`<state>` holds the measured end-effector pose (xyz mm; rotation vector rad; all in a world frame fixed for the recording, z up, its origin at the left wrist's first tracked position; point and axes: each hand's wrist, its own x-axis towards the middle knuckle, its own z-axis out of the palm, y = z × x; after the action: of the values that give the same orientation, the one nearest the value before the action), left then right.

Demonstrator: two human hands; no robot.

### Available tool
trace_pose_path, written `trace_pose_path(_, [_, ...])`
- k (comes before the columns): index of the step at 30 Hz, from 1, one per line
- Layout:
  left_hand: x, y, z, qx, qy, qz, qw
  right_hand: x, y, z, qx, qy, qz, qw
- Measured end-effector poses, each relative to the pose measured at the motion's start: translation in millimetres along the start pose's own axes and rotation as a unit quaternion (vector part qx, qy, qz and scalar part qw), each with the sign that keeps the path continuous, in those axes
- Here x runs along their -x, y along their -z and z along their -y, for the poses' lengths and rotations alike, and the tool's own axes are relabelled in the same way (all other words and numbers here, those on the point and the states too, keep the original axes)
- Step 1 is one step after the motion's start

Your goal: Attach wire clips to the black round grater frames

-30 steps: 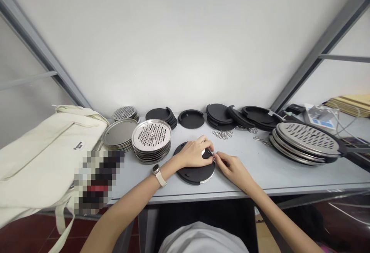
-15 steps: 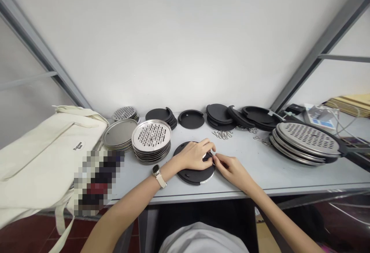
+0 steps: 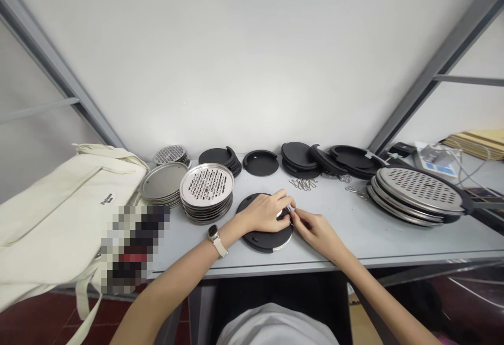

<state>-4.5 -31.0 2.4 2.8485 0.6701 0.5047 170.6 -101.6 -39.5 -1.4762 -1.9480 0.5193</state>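
A black round plate (image 3: 264,241) lies on the grey table near its front edge, with a shiny metal rim showing at its lower right. My left hand (image 3: 270,212), wearing a watch, lies over the plate with bent fingers closed at a small metal wire hook (image 3: 290,211). From the right, my right hand (image 3: 318,233) pinches the same hook between thumb and forefinger at the plate's edge. Fingers cover part of the hook, so its exact fit in the plate is hidden.
Left stand stacked metal grater discs (image 3: 207,186), plain metal discs (image 3: 163,182) and a cream bag (image 3: 59,219). Behind are black round plates (image 3: 260,164) and a pile of wire hooks (image 3: 303,183). Handled graters (image 3: 421,190) are stacked at the right.
Both hands stay at the plate's right edge. Only a very slight shift of the fingers around the wire hook shows.
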Motion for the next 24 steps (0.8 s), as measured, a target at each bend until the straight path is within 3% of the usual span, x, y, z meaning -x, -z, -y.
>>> trace_pose_path(14, [-4, -6.6, 11, 0.153, -0.007, -0.004, 0.988, 0, -1, -2, -0.016, -0.007, -0.001, 1.000])
trace_pose_path(24, [-5, -4.6, 11, 0.183, -0.003, 0.001, 0.983, 0, -2, -2, -0.013, -0.004, 0.000, 1.000])
